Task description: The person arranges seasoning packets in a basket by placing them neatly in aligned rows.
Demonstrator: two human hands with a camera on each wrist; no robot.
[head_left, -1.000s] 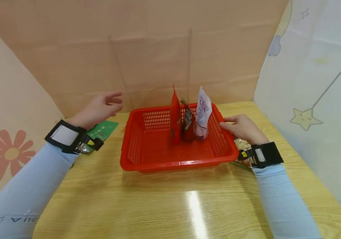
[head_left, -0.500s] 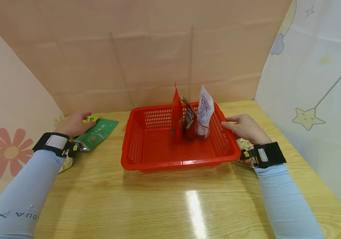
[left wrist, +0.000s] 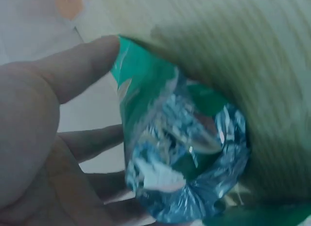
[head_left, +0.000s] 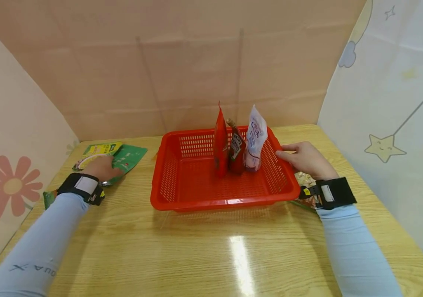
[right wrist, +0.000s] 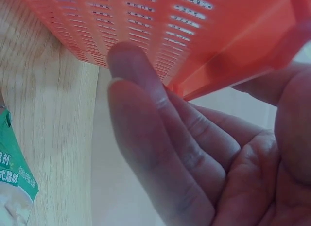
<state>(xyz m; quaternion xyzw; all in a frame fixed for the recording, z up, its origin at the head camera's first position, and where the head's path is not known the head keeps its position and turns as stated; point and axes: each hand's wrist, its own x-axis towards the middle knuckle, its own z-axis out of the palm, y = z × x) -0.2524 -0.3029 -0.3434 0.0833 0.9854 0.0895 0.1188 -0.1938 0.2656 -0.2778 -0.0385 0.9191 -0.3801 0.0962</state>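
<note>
My left hand (head_left: 102,168) is at the green pouch (head_left: 133,157) on the table's left side. In the left wrist view, the thumb lies on one edge of the pouch (left wrist: 146,85) and the fingers reach behind it; its crinkled silver end faces the camera. My right hand (head_left: 308,159) grips the right rim of the red plastic basket (head_left: 196,204), thumb over the rim and fingers beneath. Inside the basket stand a red packet (head_left: 220,144), a tilted Heinz ketchup bottle (head_left: 237,150) and a white-purple pouch (head_left: 256,136).
Beyond my left hand lies a yellow-green packet (head_left: 102,149). Another green packet (head_left: 49,199) is partly hidden by the left forearm. A packet (head_left: 304,180) lies below my right hand. Paper-covered walls border the wooden table (head_left: 182,255) at the back and sides.
My left hand has come down from above the table, over the yellow-green packet, to the green pouch, uncovering the yellow-green packet. The right hand stays on the basket rim.
</note>
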